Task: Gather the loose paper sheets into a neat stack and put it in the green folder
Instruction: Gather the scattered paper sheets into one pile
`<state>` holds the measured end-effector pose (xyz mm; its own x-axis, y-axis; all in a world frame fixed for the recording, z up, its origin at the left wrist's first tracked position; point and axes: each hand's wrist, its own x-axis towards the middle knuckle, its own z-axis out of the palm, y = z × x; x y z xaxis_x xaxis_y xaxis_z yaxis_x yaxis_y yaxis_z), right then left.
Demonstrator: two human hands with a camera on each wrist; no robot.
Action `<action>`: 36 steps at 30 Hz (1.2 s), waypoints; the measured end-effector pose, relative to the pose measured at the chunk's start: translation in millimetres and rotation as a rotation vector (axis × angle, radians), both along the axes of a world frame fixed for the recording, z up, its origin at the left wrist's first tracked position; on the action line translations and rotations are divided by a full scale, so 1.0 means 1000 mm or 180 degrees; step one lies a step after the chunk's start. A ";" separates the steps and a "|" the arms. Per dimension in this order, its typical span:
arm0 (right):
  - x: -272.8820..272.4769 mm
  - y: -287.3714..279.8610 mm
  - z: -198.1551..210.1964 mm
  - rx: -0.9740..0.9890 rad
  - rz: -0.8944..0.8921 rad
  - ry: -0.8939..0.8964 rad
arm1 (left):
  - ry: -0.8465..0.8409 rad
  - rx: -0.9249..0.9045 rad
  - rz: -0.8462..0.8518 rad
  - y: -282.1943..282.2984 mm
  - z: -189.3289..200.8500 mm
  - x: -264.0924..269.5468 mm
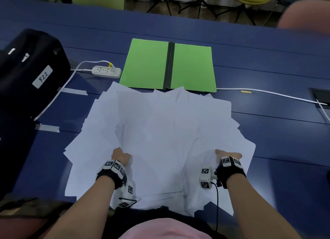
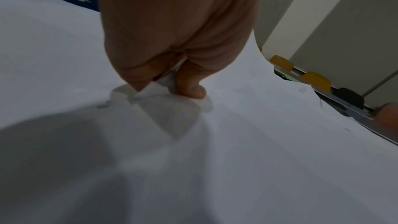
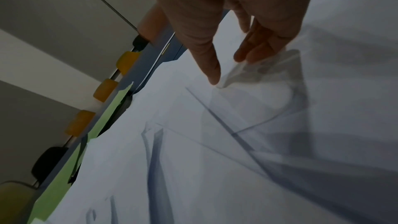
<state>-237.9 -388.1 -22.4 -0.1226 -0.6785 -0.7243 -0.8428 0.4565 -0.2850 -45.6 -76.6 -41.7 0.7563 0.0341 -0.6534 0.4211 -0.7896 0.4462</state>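
Observation:
Several loose white paper sheets (image 1: 160,128) lie fanned in a wide, untidy pile on the blue table (image 1: 276,135), and their far corners overlap the near edge of the green folder (image 1: 148,65). The folder lies open and flat, with a dark spine down its middle. My left hand (image 1: 123,154) is at the pile's near left and pinches a bunch of paper (image 2: 163,89) between thumb and curled fingers (image 2: 172,83). My right hand (image 1: 226,154) is at the near right. Its thumb and nearly straight fingers (image 3: 228,71) hold a raised sheet corner (image 3: 264,67) between them.
A black bag (image 1: 30,69) with a white label stands at the left. A white power strip (image 1: 106,71) lies left of the folder, and a white cable (image 1: 267,93) runs right to a floor box (image 1: 321,96). Tape strips (image 1: 75,91) are stuck on the table. Chairs stand behind.

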 end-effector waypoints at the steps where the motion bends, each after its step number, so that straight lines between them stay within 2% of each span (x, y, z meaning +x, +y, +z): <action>1: -0.001 -0.005 -0.002 -0.0095 0.0187 -0.0025 | 0.0021 0.0023 -0.0003 0.001 -0.001 0.000; 3: -0.002 -0.006 0.011 -0.0204 0.0317 0.0166 | 0.0089 0.0056 -0.0034 0.002 -0.002 0.001; 5: -0.004 -0.007 0.014 -0.0092 0.0942 0.0455 | 0.0156 0.0077 -0.0098 0.001 0.000 0.003; 6: 0.001 -0.004 0.020 0.0039 0.1020 0.0382 | 0.0190 0.0101 -0.0138 0.001 0.001 0.004; 7: 0.004 -0.003 0.024 -0.0083 0.1078 0.0442 | 0.0195 0.0126 -0.0199 0.001 0.002 0.005; 9: 0.005 -0.008 0.019 -0.0145 0.0559 0.0354 | 0.0190 0.0190 -0.0301 0.000 0.004 0.005; 11: 0.011 -0.009 0.003 0.0001 0.0119 -0.0163 | 0.0186 0.0251 -0.0377 -0.001 0.005 0.005; 12: 0.013 -0.017 -0.020 0.0051 -0.0083 -0.0520 | 0.0197 0.0249 -0.0365 -0.001 0.005 0.005; 15: 0.015 -0.030 -0.057 -0.0063 -0.0248 -0.0914 | 0.0230 0.0291 -0.0406 0.000 0.003 0.006; 16: 0.019 -0.026 -0.052 -0.0029 -0.0230 -0.0957 | 0.0263 0.0291 -0.0394 0.000 0.002 0.007; 17: 0.025 -0.015 -0.028 -0.0058 -0.0206 -0.0988 | 0.0254 0.0277 -0.0408 0.000 0.002 0.007; 21: 0.026 -0.021 -0.040 0.0030 0.0103 -0.0903 | 0.0240 0.0264 -0.0370 0.001 0.002 0.006; 26: 0.010 -0.012 -0.022 -0.0801 -0.0206 -0.0910 | 0.0298 0.0250 -0.0373 0.003 0.006 0.005; 28: -0.006 -0.018 -0.023 -0.1009 -0.0253 -0.0886 | 0.0156 0.0235 -0.0336 0.007 0.004 0.011; 32: -0.028 -0.028 -0.019 -0.0885 0.0336 -0.0650 | -0.0013 0.0048 0.0094 0.011 0.007 0.020; 36: -0.021 -0.008 -0.015 -0.0382 0.1094 -0.0892 | -0.0035 -0.0372 0.0355 -0.003 0.013 0.015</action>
